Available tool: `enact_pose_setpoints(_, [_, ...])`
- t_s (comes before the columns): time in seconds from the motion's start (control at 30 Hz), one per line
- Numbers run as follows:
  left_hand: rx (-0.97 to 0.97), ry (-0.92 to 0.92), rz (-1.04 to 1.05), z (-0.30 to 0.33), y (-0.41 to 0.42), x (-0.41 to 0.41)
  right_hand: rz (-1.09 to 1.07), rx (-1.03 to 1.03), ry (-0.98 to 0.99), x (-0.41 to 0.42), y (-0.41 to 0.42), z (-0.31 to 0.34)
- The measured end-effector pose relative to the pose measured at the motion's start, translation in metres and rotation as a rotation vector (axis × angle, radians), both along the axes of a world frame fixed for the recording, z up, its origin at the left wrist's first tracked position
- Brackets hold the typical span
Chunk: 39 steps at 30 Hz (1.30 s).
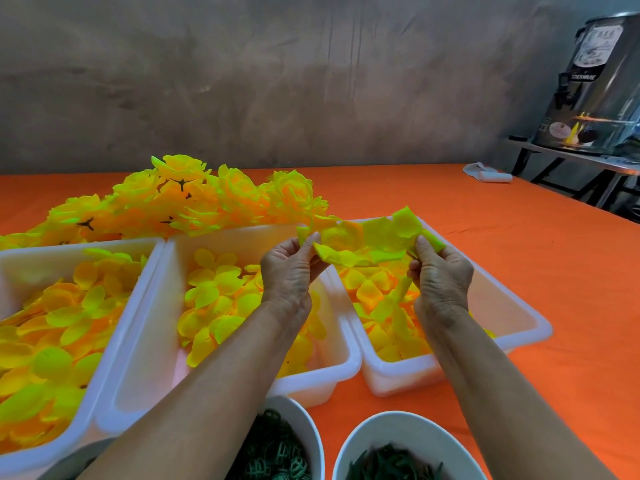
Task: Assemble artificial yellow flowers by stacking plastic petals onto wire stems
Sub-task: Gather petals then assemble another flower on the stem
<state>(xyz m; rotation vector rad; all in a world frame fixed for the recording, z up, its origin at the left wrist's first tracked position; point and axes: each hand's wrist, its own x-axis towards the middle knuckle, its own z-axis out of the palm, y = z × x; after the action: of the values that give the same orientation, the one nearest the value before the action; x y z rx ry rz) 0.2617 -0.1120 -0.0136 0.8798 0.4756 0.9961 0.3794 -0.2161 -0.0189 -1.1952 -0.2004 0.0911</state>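
Note:
Both hands are raised above the white trays, holding a yellow petal piece [367,242] stretched between them. My left hand [289,268] pinches its left end between thumb and fingers. My right hand [440,268] pinches its right end, where lobes stick up past the thumb. Loose yellow petals fill the left tray [20,261], the middle tray [169,306] and the right tray [533,323]. A heap of finished yellow flowers [194,199] lies behind the trays. No wire stem is visible in either hand.
Two white bowls stand at the near edge: one [308,427] with green ring-shaped parts, one [398,427] with dark green pieces. An orange cloth [519,244] covers the table. A folded white cloth [486,173] lies far right; a steel urn [602,81] stands on a side table.

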Motion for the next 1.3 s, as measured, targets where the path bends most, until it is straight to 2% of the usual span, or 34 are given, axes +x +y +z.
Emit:
enact_pose_setpoints(0.13, [-0.031,0.001,0.085,0.001,0.007,-0.002,-0.102,-0.128,0.037,0.016,-0.006,-0.009])
enact_pose_setpoints(0.23, [-0.003,0.02,0.095,-0.001,0.006,-0.001,-0.269,-0.228,-0.059,0.02,-0.004,-0.014])
enact_pose_setpoints(0.33, [0.03,0.029,0.08,-0.003,0.003,0.001,-0.27,-0.332,-0.131,0.014,-0.001,-0.014])
enact_pose_setpoints(0.47, [0.038,0.031,0.058,-0.003,0.004,0.001,-0.148,-0.671,-0.242,0.004,-0.002,-0.011])
enact_pose_setpoints(0.53, [0.055,0.028,0.047,-0.003,0.003,0.002,-0.166,-0.748,-0.402,-0.003,-0.002,-0.006])
enact_pose_setpoints(0.6, [0.064,0.027,0.05,-0.003,0.002,0.003,-0.176,-0.672,-0.685,-0.014,-0.002,0.001])
enact_pose_setpoints(0.67, [0.069,0.032,0.072,-0.003,0.002,0.002,0.008,-0.57,-0.886,-0.026,-0.001,0.004])
enact_pose_setpoints(0.77, [0.104,0.065,0.104,-0.004,0.001,0.001,0.331,-0.554,-0.999,-0.039,0.003,0.003])
enact_pose_setpoints(0.83, [0.11,0.056,0.084,-0.004,-0.002,0.001,0.423,-0.5,-0.968,-0.042,0.005,0.002])
enact_pose_setpoints(0.93, [0.094,0.029,0.009,-0.001,-0.004,0.001,0.465,-0.392,-0.814,-0.039,0.006,0.002])
enact_pose_setpoints(1.0, [0.082,0.015,-0.05,0.0,-0.005,0.0,0.459,-0.334,-0.724,-0.035,0.005,0.002])
enact_pose_setpoints(1.17, [0.112,0.032,-0.159,0.0,-0.007,0.0,0.415,-0.155,-0.331,-0.027,0.001,0.005])
enact_pose_setpoints(1.3, [0.15,0.033,-0.197,0.001,-0.01,0.0,0.347,-0.102,-0.19,-0.025,0.002,0.005])
